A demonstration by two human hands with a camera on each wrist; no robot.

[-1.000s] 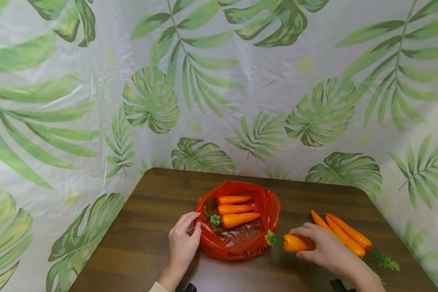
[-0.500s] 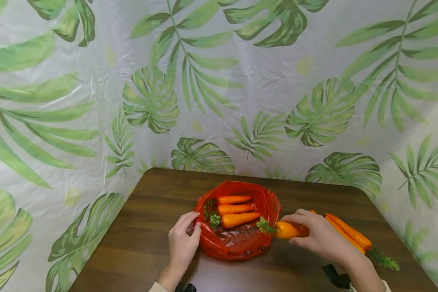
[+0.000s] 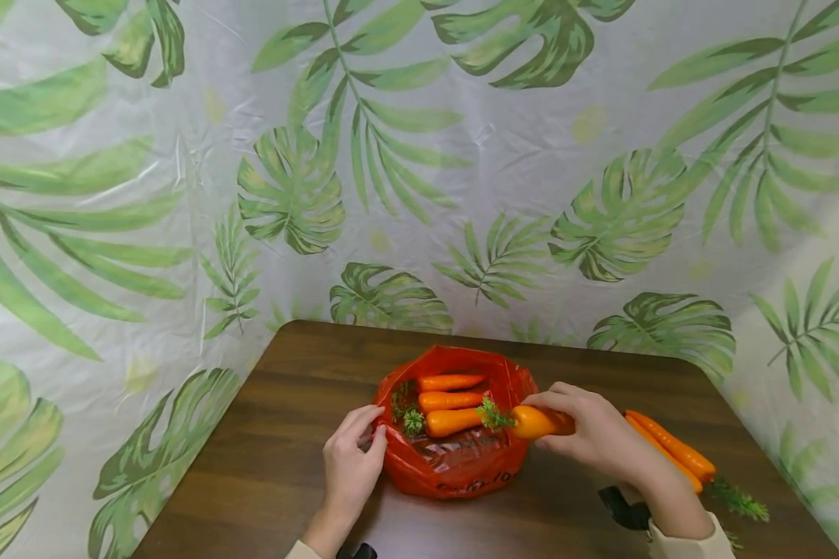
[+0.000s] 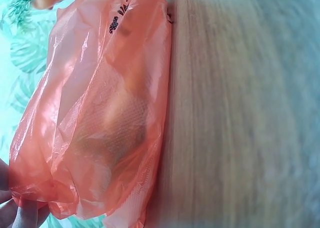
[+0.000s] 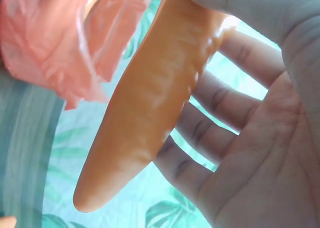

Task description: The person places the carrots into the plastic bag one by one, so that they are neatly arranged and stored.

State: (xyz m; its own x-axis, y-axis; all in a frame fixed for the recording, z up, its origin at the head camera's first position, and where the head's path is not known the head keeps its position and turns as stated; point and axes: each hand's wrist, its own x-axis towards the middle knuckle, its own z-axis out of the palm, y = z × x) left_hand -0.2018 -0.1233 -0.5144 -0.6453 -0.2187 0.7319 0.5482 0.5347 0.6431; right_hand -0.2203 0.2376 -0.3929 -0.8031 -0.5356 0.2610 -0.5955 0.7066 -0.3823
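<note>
A red plastic bag stands with its mouth gaping in the middle of the table. Three orange carrots with green tops lie inside it. My left hand pinches the bag's left rim; the left wrist view shows fingers at the gathered plastic. A further carrot is gripped by my right hand, its leafy top pointing left over the bag's right side. In the right wrist view, thumb and fingers hold this carrot near its thick end, its tapered tip free.
More carrots with green tops lie at the table's right side, partly behind my right forearm. The brown wooden table ends at a leaf-patterned curtain. Black wrist-camera parts sit at my right wrist.
My right hand has lifted the carrot and moved it up and left, from beside the bag to over its right rim. The left hand stays at the left rim.
</note>
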